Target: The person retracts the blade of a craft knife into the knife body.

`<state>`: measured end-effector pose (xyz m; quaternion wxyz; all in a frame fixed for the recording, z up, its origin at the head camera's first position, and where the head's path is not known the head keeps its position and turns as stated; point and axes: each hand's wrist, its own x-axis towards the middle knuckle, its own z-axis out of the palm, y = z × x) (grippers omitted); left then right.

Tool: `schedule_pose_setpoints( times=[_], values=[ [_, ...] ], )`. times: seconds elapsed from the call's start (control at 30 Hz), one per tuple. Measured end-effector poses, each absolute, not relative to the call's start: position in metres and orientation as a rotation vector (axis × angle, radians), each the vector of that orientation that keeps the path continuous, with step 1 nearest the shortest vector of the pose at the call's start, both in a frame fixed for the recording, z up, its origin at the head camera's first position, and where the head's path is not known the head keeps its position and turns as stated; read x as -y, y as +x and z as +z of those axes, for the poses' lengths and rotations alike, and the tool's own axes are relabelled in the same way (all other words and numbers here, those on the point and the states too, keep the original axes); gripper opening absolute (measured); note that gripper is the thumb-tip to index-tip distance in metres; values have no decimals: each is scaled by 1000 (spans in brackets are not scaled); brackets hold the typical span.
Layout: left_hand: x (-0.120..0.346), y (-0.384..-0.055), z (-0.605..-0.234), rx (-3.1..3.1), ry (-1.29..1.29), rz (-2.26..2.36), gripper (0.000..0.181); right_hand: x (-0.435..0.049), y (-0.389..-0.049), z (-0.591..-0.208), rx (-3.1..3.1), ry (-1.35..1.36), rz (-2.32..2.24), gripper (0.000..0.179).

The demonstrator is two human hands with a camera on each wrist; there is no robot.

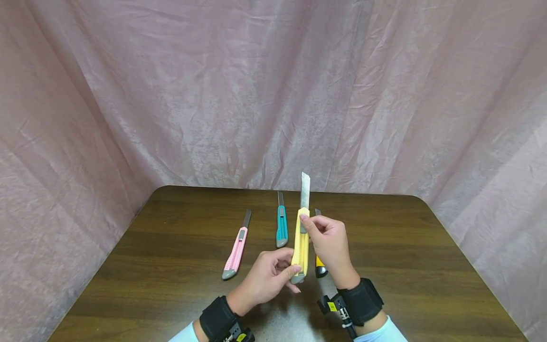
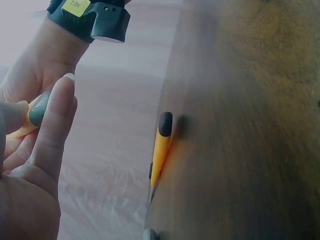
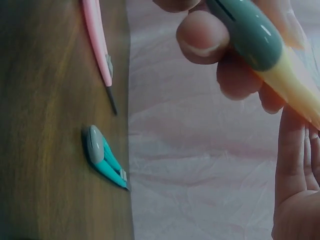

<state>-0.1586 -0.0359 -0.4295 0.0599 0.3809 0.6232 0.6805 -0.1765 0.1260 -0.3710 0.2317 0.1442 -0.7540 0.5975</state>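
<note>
A pale yellow snap-off utility knife (image 1: 300, 249) is held upright above the table, its long blade (image 1: 305, 190) extended and pointing away. My left hand (image 1: 266, 279) pinches its lower end near the grey end cap (image 3: 257, 42), thumb in front. Higher up, my right hand (image 1: 332, 242) grips the knife with the thumb at the grey slider, its other fingers mostly hidden behind. Behind this hand lies an orange-yellow utility knife (image 2: 160, 147) with a black end, partly covered in the head view. To the left, a teal utility knife (image 1: 282, 227) and a pink one (image 1: 236, 251) lie with blades out.
The brown wooden table (image 1: 171, 237) carries the three lying knives, blades toward the back edge. A pink curtain (image 1: 213, 95) hangs behind it and along both sides. Black straps (image 1: 362, 301) with cameras wrap both wrists.
</note>
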Motion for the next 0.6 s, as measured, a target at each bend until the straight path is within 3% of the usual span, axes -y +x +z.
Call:
schedule_pose_setpoints(
  times=[0.6],
  values=[
    [35, -159, -431, -1861, 1173, 2071, 22, -135, -198, -403, 2031, 458, 1593, 16]
  ],
)
